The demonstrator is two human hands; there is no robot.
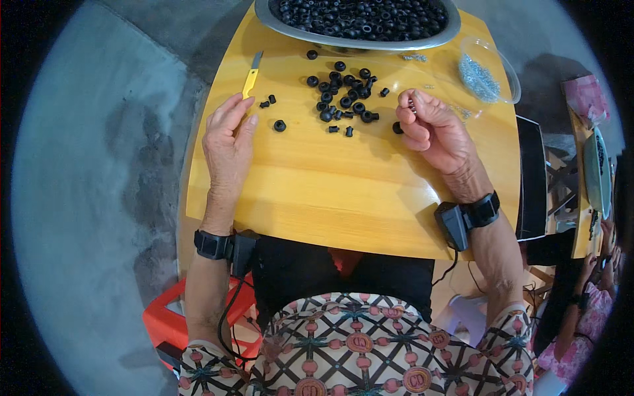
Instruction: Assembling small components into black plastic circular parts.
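Note:
My right hand (436, 129) is raised over the right part of the yellow table. Its thumb and fingers pinch a small metal spring (412, 105), partly hidden by the fingertips. On the left, my left hand (228, 142) rests with fingers loosely apart and nothing in the palm. Its fingertips lie at the lower end of a yellow utility knife (250, 82) with the blade out; whether they touch it I cannot tell. Between the hands lie several round black parts with holes (346, 102) and smaller black spool-shaped pieces (349, 131). One round black part (280, 125) sits apart, near my left hand.
A metal basin (422, 43) heaped with black parts stands at the far edge. At the far right is a see-through plastic tub (507, 66) of small springs; loose springs (415, 58) lie nearby. A red stool (162, 313) stands lower left. Another person (588, 317) sits at right.

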